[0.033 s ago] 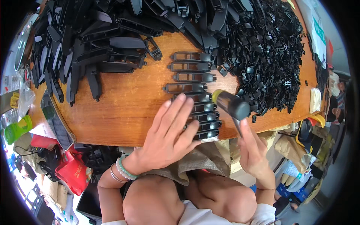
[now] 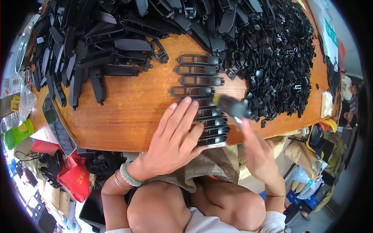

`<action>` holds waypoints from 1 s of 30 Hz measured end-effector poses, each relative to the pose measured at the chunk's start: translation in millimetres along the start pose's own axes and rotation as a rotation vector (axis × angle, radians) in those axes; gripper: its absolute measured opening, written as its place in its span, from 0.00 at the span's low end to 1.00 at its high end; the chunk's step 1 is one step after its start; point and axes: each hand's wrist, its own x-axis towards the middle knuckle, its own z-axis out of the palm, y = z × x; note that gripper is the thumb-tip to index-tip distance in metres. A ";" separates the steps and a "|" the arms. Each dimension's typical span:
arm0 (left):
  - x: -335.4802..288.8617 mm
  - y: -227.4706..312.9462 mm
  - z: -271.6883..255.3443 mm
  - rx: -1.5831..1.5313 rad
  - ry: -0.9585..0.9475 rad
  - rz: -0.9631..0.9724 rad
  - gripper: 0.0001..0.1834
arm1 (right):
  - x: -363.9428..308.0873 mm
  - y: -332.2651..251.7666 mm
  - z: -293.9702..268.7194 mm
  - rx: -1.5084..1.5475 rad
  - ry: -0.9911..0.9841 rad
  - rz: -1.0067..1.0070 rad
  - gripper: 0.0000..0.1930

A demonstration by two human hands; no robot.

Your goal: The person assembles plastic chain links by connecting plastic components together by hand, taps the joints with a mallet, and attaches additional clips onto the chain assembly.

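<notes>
A column of black plastic frames [image 2: 200, 80] lies side by side on the wooden table [image 2: 116, 124], from the middle down to its near edge. My left hand [image 2: 175, 136] rests flat over the left ends of the nearer frames, fingers stretched out and slightly apart, hiding those ends. In my right hand [image 2: 258, 155] is a small mallet [image 2: 233, 108] with a dark head and a yellow face, blurred by motion. Its yellow face is over the right part of the column, just right of my left fingertips. I cannot tell whether it touches a frame.
A heap of long black plastic housings [image 2: 112, 54] covers the far left of the table. Far right is a big pile of small black clips [image 2: 279, 66]. A phone [image 2: 58, 124] lies at the left edge. A red bag [image 2: 77, 176] is below the table, left.
My right hand and the mallet have swung a little to the left, bringing the yellow face over the frames. My left hand and the frames have barely moved.
</notes>
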 end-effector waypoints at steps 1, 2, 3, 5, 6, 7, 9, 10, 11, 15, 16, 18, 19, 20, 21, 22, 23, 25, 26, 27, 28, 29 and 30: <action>-0.1 -0.7 -0.1 -0.002 -0.032 -0.070 0.31 | 4.6 2.2 2.5 -0.001 -0.022 0.008 0.42; -1.1 -1.8 0.0 0.003 -0.030 -0.075 0.31 | 6.2 2.7 2.0 0.001 -0.024 0.002 0.42; -2.6 -3.3 0.3 0.022 -0.041 -0.067 0.33 | 7.7 2.6 0.1 0.023 -0.052 0.001 0.41; -2.6 -7.0 -1.6 0.049 -0.046 -0.054 0.35 | 12.8 1.3 -0.7 0.040 -0.073 -0.006 0.40; -2.2 -8.0 -3.4 0.031 -0.050 -0.051 0.36 | 15.9 0.2 1.0 0.088 -0.009 -0.017 0.39; -1.5 -6.2 -5.2 0.001 -0.053 -0.048 0.37 | 16.1 -2.6 -1.7 0.132 0.048 -0.020 0.37; -0.8 -4.1 -7.0 0.004 -0.030 -0.060 0.38 | 12.3 -9.9 -12.4 0.090 0.052 -0.022 0.36; -1.2 -5.7 -6.6 0.022 -0.014 -0.073 0.38 | 11.0 -9.9 -12.8 0.060 0.063 -0.032 0.34; -1.9 -6.7 -6.5 0.024 -0.015 -0.077 0.38 | 8.3 -8.2 -11.1 0.064 0.060 -0.034 0.34; -1.7 -6.8 -7.2 0.027 -0.043 -0.074 0.36 | 4.8 -3.3 -8.3 0.007 0.046 -0.051 0.35; -1.7 -7.0 -6.8 0.024 -0.046 -0.068 0.35 | 4.8 -2.8 -7.1 -0.027 0.021 -0.048 0.37; -3.2 -8.7 -5.4 0.038 -0.058 -0.059 0.35 | 7.5 -3.2 1.7 -0.016 -0.011 -0.017 0.37; -3.2 -8.8 -7.0 0.066 -0.069 -0.046 0.36 | 8.6 -4.0 3.7 -0.001 -0.033 0.006 0.38; -2.9 -8.2 -8.7 0.070 -0.068 -0.044 0.36 | 8.3 -5.4 1.9 0.000 -0.029 0.003 0.38; -2.6 -7.2 -10.8 0.065 -0.070 -0.045 0.36 | 7.5 -7.8 -0.9 0.029 -0.066 0.060 0.34; -3.2 -8.0 -9.4 0.053 -0.071 -0.048 0.36 | 7.1 -8.9 -2.0 0.054 -0.108 0.122 0.30; -1.6 -8.8 -9.4 0.051 -0.069 -0.047 0.36 | 6.9 -9.7 -3.3 0.051 -0.108 0.122 0.30; 3.8 -9.8 -11.7 0.017 -0.035 -0.073 0.39 | 6.0 -11.1 -5.8 0.106 -0.087 0.166 0.30; 4.6 -10.8 -11.8 0.017 -0.035 -0.072 0.39 | 8.6 -11.0 -5.4 0.106 -0.086 0.166 0.30; 5.0 -11.9 -11.8 0.009 -0.057 -0.101 0.40 | 14.2 -10.4 -4.5 0.093 -0.006 0.062 0.34; 5.2 -12.9 -11.8 0.003 -0.079 -0.131 0.42 | 18.9 -9.9 -3.0 0.081 0.076 -0.044 0.37; 4.7 -13.6 -11.3 0.006 -0.078 -0.129 0.42 | 20.9 -8.4 0.9 0.081 0.078 -0.046 0.37; 4.0 -14.3 -10.4 0.022 -0.092 -0.121 0.43 | 21.9 -5.7 6.8 0.056 0.014 -0.003 0.36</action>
